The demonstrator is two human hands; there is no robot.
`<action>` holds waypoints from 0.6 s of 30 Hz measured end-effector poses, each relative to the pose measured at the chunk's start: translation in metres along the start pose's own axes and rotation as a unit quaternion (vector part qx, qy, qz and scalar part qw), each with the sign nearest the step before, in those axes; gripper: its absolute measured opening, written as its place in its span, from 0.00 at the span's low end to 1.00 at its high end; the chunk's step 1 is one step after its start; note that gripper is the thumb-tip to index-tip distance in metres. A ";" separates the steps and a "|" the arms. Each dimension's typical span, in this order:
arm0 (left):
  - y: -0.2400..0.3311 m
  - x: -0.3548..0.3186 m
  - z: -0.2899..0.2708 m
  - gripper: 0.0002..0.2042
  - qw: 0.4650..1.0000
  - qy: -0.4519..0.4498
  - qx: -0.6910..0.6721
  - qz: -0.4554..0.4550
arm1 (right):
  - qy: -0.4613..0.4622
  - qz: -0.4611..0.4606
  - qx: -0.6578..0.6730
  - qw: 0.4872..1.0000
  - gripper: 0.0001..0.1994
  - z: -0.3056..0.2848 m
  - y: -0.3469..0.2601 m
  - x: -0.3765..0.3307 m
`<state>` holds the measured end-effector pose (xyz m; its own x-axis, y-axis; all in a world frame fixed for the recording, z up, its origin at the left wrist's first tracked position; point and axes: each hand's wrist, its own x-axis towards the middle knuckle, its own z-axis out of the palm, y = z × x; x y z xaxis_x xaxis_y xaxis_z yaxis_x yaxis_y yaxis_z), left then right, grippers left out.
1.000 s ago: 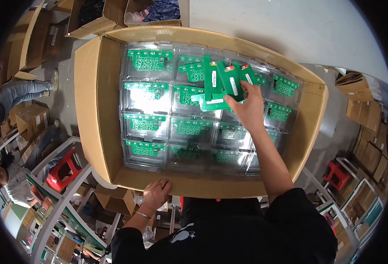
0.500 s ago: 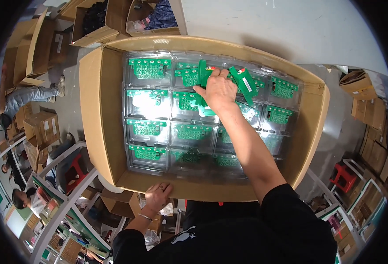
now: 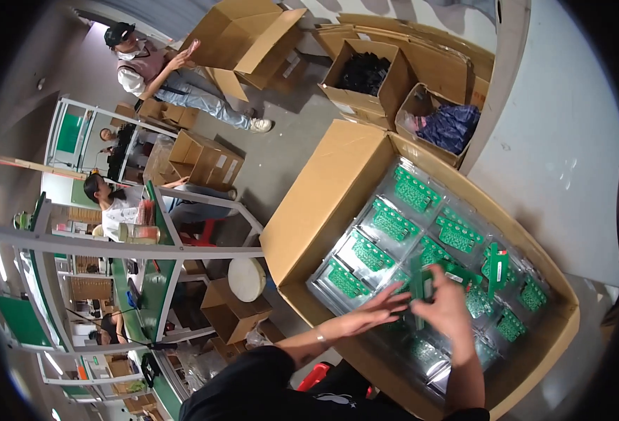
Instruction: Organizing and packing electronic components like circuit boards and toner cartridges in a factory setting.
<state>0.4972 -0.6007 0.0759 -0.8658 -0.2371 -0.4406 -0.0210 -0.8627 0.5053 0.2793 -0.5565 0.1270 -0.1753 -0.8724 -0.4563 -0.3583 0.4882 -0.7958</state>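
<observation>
A large open cardboard box [image 3: 323, 203] fills the right half of the frame, lined with a clear plastic tray [image 3: 365, 231] of green circuit boards [image 3: 413, 191]. Low in the box, the right hand [image 3: 448, 309] grips upright green boards [image 3: 422, 284]. The left hand [image 3: 374, 314], fingers spread flat, lies just beside them.
</observation>
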 end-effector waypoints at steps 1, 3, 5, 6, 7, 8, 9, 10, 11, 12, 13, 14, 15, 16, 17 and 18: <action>-0.015 0.015 -0.003 0.32 0.997 -0.001 -0.064 0.036 | -0.029 -0.038 -0.029 0.998 0.36 0.015 -0.009 -0.007; -0.008 0.050 0.035 0.28 0.982 0.029 -0.162 0.092 | 0.085 -0.101 -0.100 0.986 0.37 0.048 0.002 -0.017; -0.013 0.052 0.019 0.22 0.966 0.120 -0.222 0.060 | 0.138 -0.177 -0.147 0.963 0.37 0.042 -0.005 -0.017; -0.016 0.051 0.009 0.20 0.965 0.109 -0.233 0.056 | 0.076 -0.167 -0.062 0.981 0.36 0.032 -0.008 -0.016; -0.013 0.050 0.006 0.17 0.964 0.096 -0.245 0.046 | 0.016 -0.147 0.022 0.989 0.35 0.022 -0.009 -0.016; 0.002 0.045 0.016 0.17 0.964 0.113 -0.238 0.022 | -0.004 -0.134 0.081 0.988 0.32 0.015 -0.008 -0.012; 0.018 0.040 0.028 0.16 0.957 0.173 -0.234 -0.019 | 0.009 -0.131 0.101 0.986 0.30 0.011 -0.004 -0.008; 0.030 0.033 0.021 0.15 0.957 0.158 -0.245 -0.006 | 0.043 -0.130 0.053 0.989 0.29 0.007 0.002 -0.002; 0.043 0.025 0.017 0.14 0.956 0.144 -0.256 0.007 | 0.077 -0.128 0.006 0.989 0.28 0.003 0.012 0.006; 0.063 0.014 0.011 0.15 0.958 0.174 -0.223 0.037 | 0.090 -0.115 -0.026 0.989 0.27 0.000 0.025 0.014; 0.091 0.005 0.009 0.16 0.958 0.202 -0.191 0.066 | 0.105 -0.102 -0.059 0.988 0.27 -0.006 0.039 0.019; 0.120 -0.004 -0.009 0.13 0.946 0.263 -0.140 0.125 | 0.098 -0.092 -0.045 0.990 0.26 -0.011 0.051 0.023; 0.157 -0.013 -0.006 0.10 0.936 0.251 -0.097 0.229 | 0.096 -0.094 -0.048 0.990 0.26 -0.015 0.065 0.029; 0.204 -0.031 -0.010 0.07 0.909 0.305 -0.061 0.278 | 0.103 -0.087 -0.060 0.989 0.26 -0.015 0.075 0.033; 0.245 -0.048 -0.010 0.06 0.889 0.297 0.008 0.347 | 0.111 -0.080 -0.072 0.988 0.26 -0.015 0.083 0.037; 0.284 -0.070 -0.022 0.06 0.858 0.258 -0.008 0.445 | 0.109 -0.095 -0.083 0.986 0.25 -0.015 0.082 0.041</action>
<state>0.5626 -0.8391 0.2341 -0.1984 -0.9673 -0.1583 0.5433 -0.2429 0.8036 0.2290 -0.5525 0.0491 -0.2770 -0.9412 -0.1935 -0.5465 0.3200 -0.7739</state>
